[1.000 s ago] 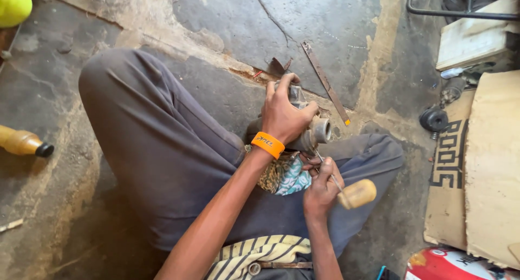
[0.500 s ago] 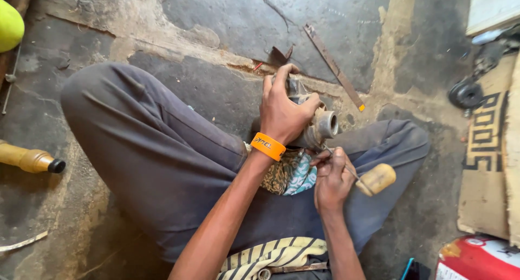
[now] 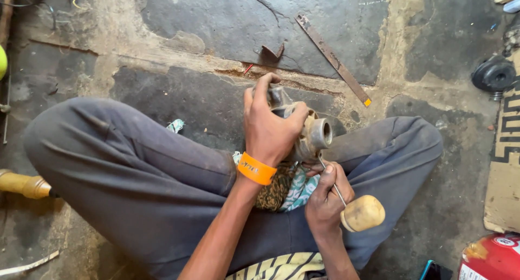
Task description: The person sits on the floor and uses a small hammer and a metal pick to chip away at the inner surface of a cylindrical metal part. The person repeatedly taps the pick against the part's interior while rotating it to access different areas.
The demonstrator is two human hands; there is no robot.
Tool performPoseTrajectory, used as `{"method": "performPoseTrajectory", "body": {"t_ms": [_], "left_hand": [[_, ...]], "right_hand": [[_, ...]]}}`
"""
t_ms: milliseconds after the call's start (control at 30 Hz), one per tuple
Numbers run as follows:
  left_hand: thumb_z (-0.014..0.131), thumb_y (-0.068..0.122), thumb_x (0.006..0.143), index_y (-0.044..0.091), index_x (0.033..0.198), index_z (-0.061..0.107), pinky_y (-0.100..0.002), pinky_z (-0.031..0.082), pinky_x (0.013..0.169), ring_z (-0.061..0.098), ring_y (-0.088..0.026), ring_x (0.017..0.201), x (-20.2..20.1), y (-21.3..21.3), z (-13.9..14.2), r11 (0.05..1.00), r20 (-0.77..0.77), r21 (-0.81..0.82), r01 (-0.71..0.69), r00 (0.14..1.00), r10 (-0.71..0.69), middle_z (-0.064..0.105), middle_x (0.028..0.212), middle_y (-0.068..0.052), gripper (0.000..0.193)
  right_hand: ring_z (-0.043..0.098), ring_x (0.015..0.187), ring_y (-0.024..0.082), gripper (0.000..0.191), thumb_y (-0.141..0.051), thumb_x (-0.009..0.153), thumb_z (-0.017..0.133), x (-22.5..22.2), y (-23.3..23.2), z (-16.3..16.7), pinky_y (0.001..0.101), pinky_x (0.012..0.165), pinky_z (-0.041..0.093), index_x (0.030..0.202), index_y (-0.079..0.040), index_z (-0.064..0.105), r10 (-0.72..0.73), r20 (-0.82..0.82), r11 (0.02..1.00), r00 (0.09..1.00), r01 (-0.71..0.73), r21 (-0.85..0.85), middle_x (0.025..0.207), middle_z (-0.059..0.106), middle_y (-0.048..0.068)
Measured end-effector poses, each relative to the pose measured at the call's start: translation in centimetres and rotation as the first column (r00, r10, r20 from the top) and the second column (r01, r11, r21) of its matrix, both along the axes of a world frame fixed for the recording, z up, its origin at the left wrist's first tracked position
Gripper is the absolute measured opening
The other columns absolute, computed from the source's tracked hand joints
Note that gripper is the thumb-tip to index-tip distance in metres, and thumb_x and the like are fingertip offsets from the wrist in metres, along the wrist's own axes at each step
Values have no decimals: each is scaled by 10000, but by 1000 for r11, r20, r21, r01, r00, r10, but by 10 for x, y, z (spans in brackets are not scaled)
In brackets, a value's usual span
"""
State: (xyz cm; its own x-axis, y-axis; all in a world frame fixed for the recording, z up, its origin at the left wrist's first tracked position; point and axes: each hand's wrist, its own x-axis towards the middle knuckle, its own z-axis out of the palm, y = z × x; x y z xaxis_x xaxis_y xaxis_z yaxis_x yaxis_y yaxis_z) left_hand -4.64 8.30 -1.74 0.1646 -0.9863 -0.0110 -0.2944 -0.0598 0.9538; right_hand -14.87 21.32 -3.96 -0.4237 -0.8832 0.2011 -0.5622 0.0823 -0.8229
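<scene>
Sitting cross-legged on a stained stone floor [image 3: 216, 20], the person works over their lap in the single head view. The left hand [image 3: 271, 128] is clenched over the top of a grimy metal hub-like part [image 3: 311, 136], whose open tubular end points to the right; an orange wristband [image 3: 257, 168] sits on that wrist. The part rests above a patterned rag [image 3: 287, 188] spread on the grey trousers [image 3: 141, 177].

The right hand [image 3: 325, 198] is closed around the thin shaft of a screwdriver with a rounded wooden handle [image 3: 364, 213], and the tip goes up to the underside of the part, just below its flange. Whether the tip is seated in a screw or slot cannot be told.

Compared with a second ago, the grip on both things is the same, but the right hand has drawn in closer beneath the part and the wooden handle has swung lower and further right, so the shaft now stands steeper against the metal. The view itself has also shifted, bringing the hands nearer the middle. That reads as work continuing at one spot under the flange rather than a new step.

On the floor beyond lie a flat metal strip [image 3: 331, 58] and a small bent metal piece [image 3: 272, 52], well apart from the hands. A second wooden-handled tool [image 3: 24, 185] lies by the left knee, and a red canister [image 3: 490, 258] shows at the lower right corner.
</scene>
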Motion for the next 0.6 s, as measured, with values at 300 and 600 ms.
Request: {"method": "performPoseTrajectory", "body": {"t_ms": [300, 600], "left_hand": [[792, 254, 747, 22, 1319, 573, -440, 510, 911, 643, -353, 1006, -1, -1, 11, 997, 78, 69, 21, 997, -26, 575, 1142, -202, 656], [784, 234, 763, 27, 1327, 568, -444, 510, 924, 635, -359, 1036, -5, 2, 15, 996, 114, 90, -2, 993, -9, 551, 1198, -200, 638]], "right_hand": [[681, 716, 176, 352, -168, 1108, 420, -4, 13, -14, 300, 672, 562, 1106, 105, 643, -23, 107, 1000, 994, 22, 14, 827, 681, 122], [688, 703, 188, 407, -217, 1137, 406, -5, 17, -26, 312, 672, 587, 1060, 110, 634, -77, 159, 997, 984, 80, -13, 836, 682, 130]]}}
